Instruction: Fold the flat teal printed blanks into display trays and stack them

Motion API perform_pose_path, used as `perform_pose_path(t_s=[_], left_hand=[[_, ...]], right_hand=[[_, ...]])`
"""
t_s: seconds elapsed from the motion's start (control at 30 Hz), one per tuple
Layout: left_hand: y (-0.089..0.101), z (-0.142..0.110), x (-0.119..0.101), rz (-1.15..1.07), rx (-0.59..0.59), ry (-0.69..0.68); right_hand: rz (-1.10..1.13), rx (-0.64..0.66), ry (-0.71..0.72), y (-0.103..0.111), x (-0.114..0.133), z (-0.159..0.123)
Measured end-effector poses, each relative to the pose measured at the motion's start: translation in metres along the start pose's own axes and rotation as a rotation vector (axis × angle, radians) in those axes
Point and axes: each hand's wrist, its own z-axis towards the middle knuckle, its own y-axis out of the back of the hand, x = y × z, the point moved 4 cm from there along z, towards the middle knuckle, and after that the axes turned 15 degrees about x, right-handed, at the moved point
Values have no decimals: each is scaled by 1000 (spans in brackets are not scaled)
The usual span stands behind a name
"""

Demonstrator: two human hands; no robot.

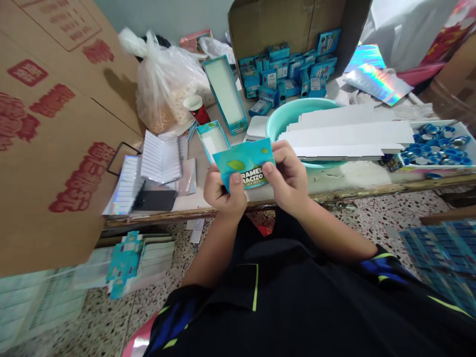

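Note:
A turquoise candy carton (247, 154), printed with green leaves and lettering, is held up in front of my body above the table's front edge. My left hand (226, 191) pinches its lower left part, thumb on the printed face. On the right side my right hand (288, 181) grips it, the thumb also on the front and the fingers behind. The carton's back is hidden. Just beyond it on the table lie a small open tray box (213, 136) and a longer one (226, 91), both turquoise with white insides.
A turquoise basin (293, 106) carries stacked white card strips (345, 134). A white box (405, 161) of blue-and-silver rolls stands right; a cardboard box (297, 22) with small turquoise packs stands behind. Left are a red cup (201, 113), plastic bag (159, 74), dark phone (155, 200) and large carton (55, 139).

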Motion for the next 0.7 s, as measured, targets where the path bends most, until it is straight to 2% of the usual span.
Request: perform_pose_path(t_s=[0.1,0.2,0.3,0.37,0.53,0.6,0.7], left_hand=[[-2,-6,8,-58,-4,-2],[-1,-25,11,-2,130,34],[3,-53,7,143,326,61],[8,-73,6,173,390,90],[12,-122,27,190,342,318],[9,-133,37,200,354,380],[6,-135,46,164,320,496]], right_hand=[[-12,94,-121,3,-15,-12],[-10,280,-253,5,-35,-42],[-18,283,-308,9,-48,-80],[-67,268,-298,9,-53,-101],[-213,373,-231,-2,-68,-129],[-241,357,-221,-3,-73,-132],[-356,299,-282,1,-78,-135]])
